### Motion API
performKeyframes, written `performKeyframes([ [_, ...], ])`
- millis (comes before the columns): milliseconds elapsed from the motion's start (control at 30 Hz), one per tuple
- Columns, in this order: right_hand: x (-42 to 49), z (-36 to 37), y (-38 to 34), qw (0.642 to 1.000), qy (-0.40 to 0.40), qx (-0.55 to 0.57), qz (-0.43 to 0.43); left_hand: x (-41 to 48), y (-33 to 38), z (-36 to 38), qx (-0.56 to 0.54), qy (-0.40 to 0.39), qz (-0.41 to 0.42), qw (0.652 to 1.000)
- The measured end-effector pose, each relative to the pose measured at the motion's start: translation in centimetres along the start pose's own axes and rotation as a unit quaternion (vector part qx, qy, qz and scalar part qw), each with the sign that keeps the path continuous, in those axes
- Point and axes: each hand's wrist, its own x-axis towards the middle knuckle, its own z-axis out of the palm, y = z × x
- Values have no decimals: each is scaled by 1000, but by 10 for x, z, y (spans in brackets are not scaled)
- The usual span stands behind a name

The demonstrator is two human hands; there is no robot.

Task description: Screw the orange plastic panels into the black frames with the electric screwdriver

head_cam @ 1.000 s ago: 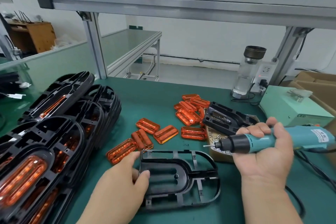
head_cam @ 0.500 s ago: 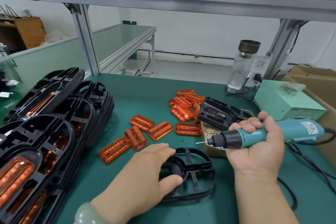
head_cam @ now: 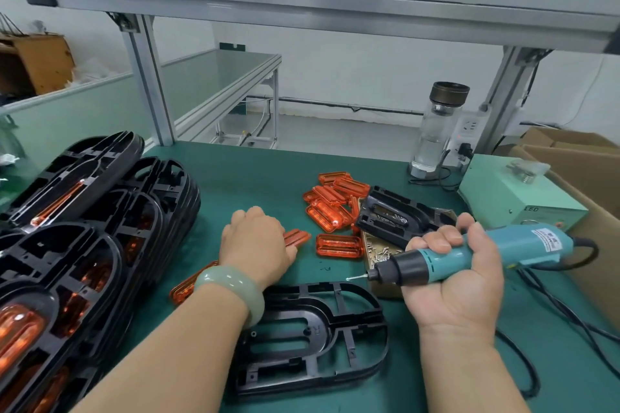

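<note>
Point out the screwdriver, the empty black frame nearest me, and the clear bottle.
screwdriver [head_cam: 523, 245]: head view, on its teal body, right of the gripping hand.
black frame [head_cam: 318, 332]: head view, on its central plate.
bottle [head_cam: 436, 134]: head view, on its clear body.

L hand [head_cam: 255, 245] fingertips hidden – orange panel [head_cam: 297, 237] part-covered, frame stack [head_cam: 67, 261] cropped left
</note>
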Motion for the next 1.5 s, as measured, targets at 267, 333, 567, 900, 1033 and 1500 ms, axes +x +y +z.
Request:
performKeyframes([
  [267,0,-1,1,1000,0,-4,-2,-46,-6,-25,-773,-188,-138,590],
  [333,-1,0,1,1000,3,-7,-3,-57,-5,-31,-806,-228,-116,533],
  [567,0,0,2,1000,11,-13,1,-72,-6,-43,-791,-231,-47,564],
  [900,-1,1,2,1000,16,-10,11,-84,-12,-44,-629,-160,-15,760],
  [1033,0,1,2,1000,14,-7,11,-83,-28,-43,-296,-9,60,953],
  [1500,-2,2,2,1000,7,-8,14,-87,-23,-7,-172,-2,93,981],
])
